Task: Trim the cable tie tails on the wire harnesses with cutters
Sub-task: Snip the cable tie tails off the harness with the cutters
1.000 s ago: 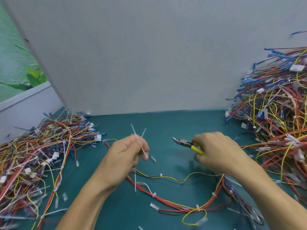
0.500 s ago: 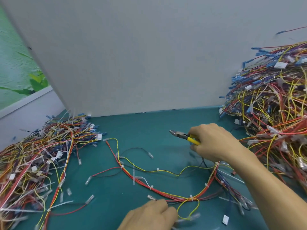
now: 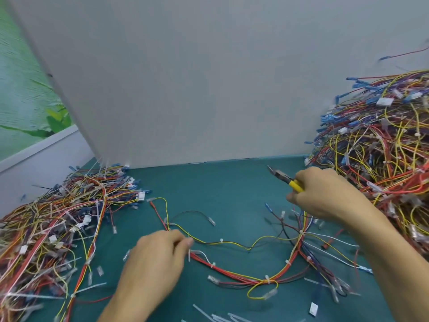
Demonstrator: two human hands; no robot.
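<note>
One cutters (image 3: 293,183), two harness piles (image 3: 58,228) (image 3: 383,147), one loose harness (image 3: 232,274)

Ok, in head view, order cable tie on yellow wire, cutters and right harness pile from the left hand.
1. cable tie on the yellow wire, just right of left hand.
2. cutters, in right hand.
3. harness pile, far right.

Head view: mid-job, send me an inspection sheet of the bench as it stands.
Surface: green mat.
Job's things: one harness spread across the mat, ties on it; yellow-handled cutters held above the mat.
Clutter: cut tie tails and a white connector at the near edge.
Hands: left hand pinches the harness; right hand grips the cutters.
Cables: tangled left pile and right pile of harnesses.
Surroundings: grey panel behind.
</note>
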